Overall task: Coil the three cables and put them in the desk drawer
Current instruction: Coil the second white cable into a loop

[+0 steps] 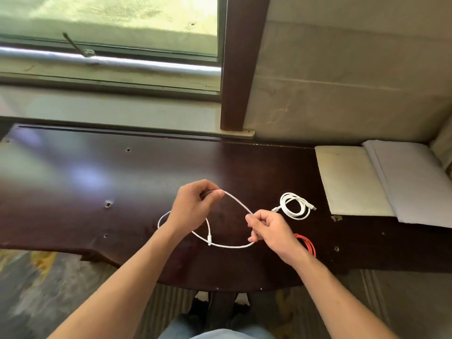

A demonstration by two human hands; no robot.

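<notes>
A thin white cable (238, 200) runs in a loose loop over the dark wooden desk (97, 182). My left hand (193, 206) pinches its upper part between thumb and fingers. My right hand (267, 227) grips the same cable lower to the right. Its white plug end (209, 239) hangs where the loops cross. A second white cable (294, 205) lies coiled on the desk to the right of my right hand. A red cable (307, 244) lies partly hidden behind my right wrist. No drawer is in view.
An open notebook (381, 182) with pale pages lies at the desk's right end. A window (110, 33) and a dark wooden post (242, 64) stand behind the desk. The desk's front edge curves toward me, with my legs below it.
</notes>
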